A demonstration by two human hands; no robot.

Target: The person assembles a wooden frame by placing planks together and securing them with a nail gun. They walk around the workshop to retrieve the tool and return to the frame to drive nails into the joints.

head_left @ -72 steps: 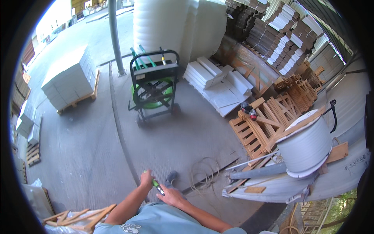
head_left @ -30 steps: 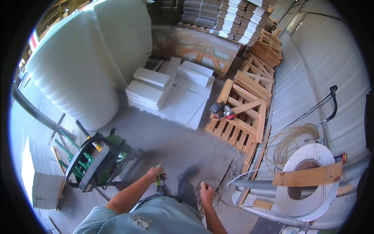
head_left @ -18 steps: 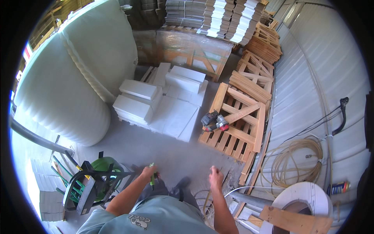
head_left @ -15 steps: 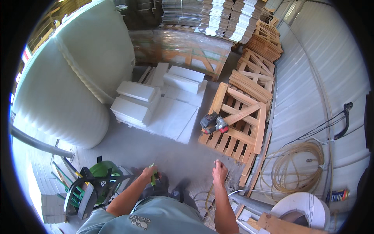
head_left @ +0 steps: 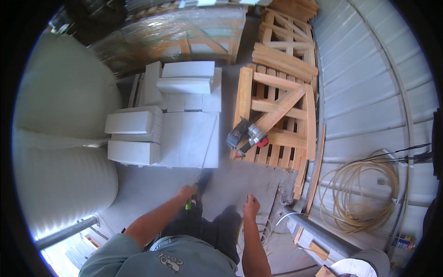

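My left hand (head_left: 184, 192) is closed around a slim bright green tool (head_left: 188, 204), whose exact kind I cannot make out. It hangs in front of my legs, just short of the stacked white boards. My right hand (head_left: 250, 206) is curled into a fist to the right, above the floor; anything inside the fingers is hidden. Ahead, white foam-like boards and blocks (head_left: 189, 136) lie piled on a low base. A cordless power tool (head_left: 249, 137), dark with red and silver parts, rests on the near left corner of a wooden frame (head_left: 281, 137), apart from both hands.
Large white rolls of padding (head_left: 64, 171) stand at the left. Behind the boards is a film-wrapped wooden crate (head_left: 180, 39). A coiled yellowish hose (head_left: 360, 198) hangs by the corrugated wall (head_left: 374, 101) on the right. A grey pipe (head_left: 320, 231) lies near my right arm.
My view has shifted forward and right, bringing the white boards and wooden frame nearer. The green tool stays in my left hand, and my right hand remains closed.
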